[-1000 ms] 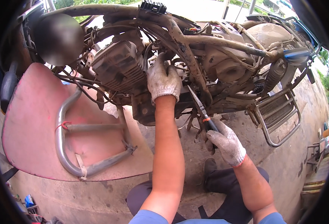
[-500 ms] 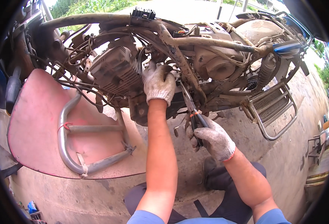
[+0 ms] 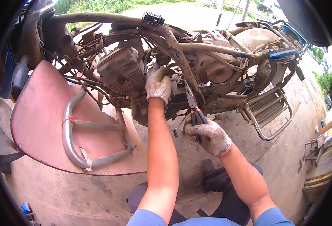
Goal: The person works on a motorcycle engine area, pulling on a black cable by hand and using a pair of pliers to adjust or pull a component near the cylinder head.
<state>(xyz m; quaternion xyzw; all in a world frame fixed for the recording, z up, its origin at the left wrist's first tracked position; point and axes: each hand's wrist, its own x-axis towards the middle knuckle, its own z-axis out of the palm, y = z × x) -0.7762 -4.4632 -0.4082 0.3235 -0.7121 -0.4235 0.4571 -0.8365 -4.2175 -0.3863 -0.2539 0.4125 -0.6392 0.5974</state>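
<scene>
In front of me is a dusty motorcycle with its frame (image 3: 218, 50) and engine bared. My left hand (image 3: 159, 84), in a dirty white knit glove, reaches in just right of the finned engine cylinder (image 3: 121, 71). Its fingers curl in among the parts there, and whatever they grip is hidden. Lower and to the right, my gloved right hand (image 3: 211, 138) is closed round the black and orange handles of long-nosed pliers (image 3: 191, 100). Their jaws point up toward the engine, beside the slanting frame tube; I cannot tell whether the tips touch anything.
A pink panel (image 3: 38, 113) with a bent metal guard bar (image 3: 67, 130) takes up the left. At the right, a metal footrest frame (image 3: 265, 113) juts out. Loose cables (image 3: 85, 81) hang left of the cylinder. Concrete floor (image 3: 98, 199) lies below.
The view has shifted slightly, moving the motorcycle a little rightward at left. My left hand has turned slightly and sits deeper among the parts. My right hand still holds the pliers, a little higher.
</scene>
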